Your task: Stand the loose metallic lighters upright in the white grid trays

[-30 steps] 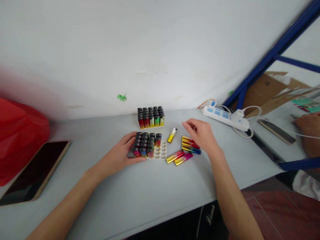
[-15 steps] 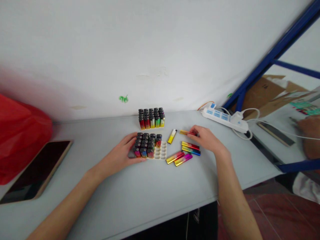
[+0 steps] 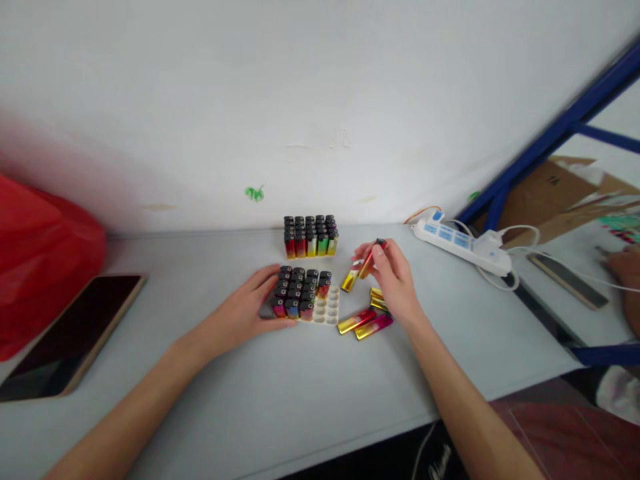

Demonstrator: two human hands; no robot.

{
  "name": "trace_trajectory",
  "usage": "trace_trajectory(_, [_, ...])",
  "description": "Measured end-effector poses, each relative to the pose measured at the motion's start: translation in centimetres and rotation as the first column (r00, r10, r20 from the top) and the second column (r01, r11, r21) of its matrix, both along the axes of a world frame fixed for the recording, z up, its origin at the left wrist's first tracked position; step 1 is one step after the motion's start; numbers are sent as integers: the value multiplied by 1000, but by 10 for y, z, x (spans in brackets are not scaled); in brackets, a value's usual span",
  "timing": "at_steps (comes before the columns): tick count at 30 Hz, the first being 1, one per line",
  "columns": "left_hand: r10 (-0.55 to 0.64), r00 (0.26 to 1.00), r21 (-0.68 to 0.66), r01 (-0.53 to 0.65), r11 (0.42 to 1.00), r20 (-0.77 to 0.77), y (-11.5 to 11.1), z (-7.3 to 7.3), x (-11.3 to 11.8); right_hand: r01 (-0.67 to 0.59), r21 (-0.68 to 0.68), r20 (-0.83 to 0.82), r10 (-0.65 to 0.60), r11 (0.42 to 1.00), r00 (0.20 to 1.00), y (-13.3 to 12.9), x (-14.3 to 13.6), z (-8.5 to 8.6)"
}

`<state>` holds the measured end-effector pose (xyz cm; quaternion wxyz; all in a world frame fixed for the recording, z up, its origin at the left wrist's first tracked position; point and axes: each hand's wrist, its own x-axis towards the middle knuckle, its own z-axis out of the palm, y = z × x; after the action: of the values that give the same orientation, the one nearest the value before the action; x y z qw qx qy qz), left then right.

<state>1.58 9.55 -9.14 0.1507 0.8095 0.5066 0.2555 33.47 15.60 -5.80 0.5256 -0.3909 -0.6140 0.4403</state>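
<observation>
My right hand (image 3: 397, 273) holds a red-and-gold lighter (image 3: 369, 261) tilted upright, its black top between thumb and fingers, to the right of the tray. My left hand (image 3: 253, 303) grips the left end of a white tray (image 3: 327, 313), with fingers along the far side and thumb along the near side. Upright lighters (image 3: 295, 293) with black tops fill the tray's left part; open holes show at its right. Under and near my right hand lie a yellow lighter (image 3: 349, 281), a red-and-gold lighter (image 3: 357, 321) and a purple-and-gold lighter (image 3: 374, 327), with others partly hidden.
A second block of upright lighters (image 3: 311, 237) stands by the wall. A white power strip (image 3: 460, 247) with cables lies at the right, beside a blue metal frame (image 3: 500, 193). A phone (image 3: 75, 333) and red bag (image 3: 45, 260) sit at the left. Another person's hand (image 3: 627, 273) shows far right.
My right hand has lifted the red-and-gold lighter from the table and brought it left and upright toward the tray. My left hand stays on the tray. The view has shifted slightly.
</observation>
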Motion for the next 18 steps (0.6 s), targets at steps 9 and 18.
trace_trajectory(9, [-16,999,32,17,999,-27,1,-2,-4,-136,-77,128,145,988,981,-19,-14,0])
trace_trajectory(18, [-1,1000,-8,1,1000,21,3,-1,-3,120,167,372,-175,979,911,-24,-26,-3])
